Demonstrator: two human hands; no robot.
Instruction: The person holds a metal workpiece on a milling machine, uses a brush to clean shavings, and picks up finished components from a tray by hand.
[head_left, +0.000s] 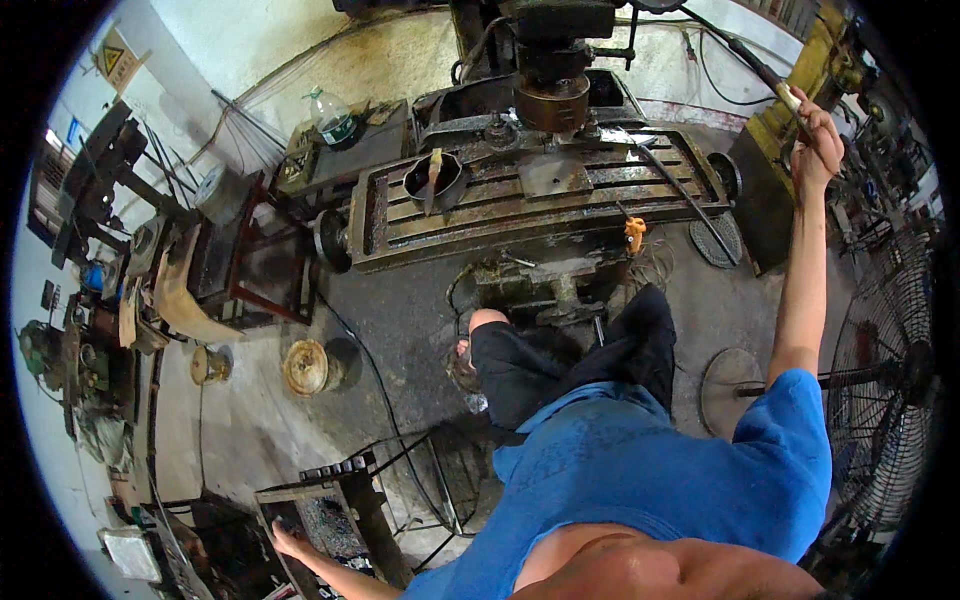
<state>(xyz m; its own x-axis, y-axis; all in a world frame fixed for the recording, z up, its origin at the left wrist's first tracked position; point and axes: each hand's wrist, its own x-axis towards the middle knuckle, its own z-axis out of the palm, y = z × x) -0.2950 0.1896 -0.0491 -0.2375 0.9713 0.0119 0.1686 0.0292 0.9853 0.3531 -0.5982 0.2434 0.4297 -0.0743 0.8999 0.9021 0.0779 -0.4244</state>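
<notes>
My right hand (pixel 818 150) is raised at the upper right, its fingers closed round the pale end of a long dark lever (pixel 765 75). That lever slants up toward the head of a milling machine (pixel 552 98). Low on the left, my left hand (pixel 290 543) reaches over the edge of a box-like tray (pixel 375 515) with dark small bits in it. Its fingers look drawn together at something dark that I cannot make out. Before me the slotted machine table (pixel 480 225) carries a dark bowl (pixel 450 180) with a brush (pixel 434 172) in it.
A long bar (pixel 680 185) lies across the table's right part. An orange-handled tool (pixel 634 232) is at its front edge. A large fan (pixel 880 390) stands close at my right. Buckets (pixel 305 367) and a cable (pixel 375 375) are on the floor. A plastic bottle (pixel 332 120) stands behind left.
</notes>
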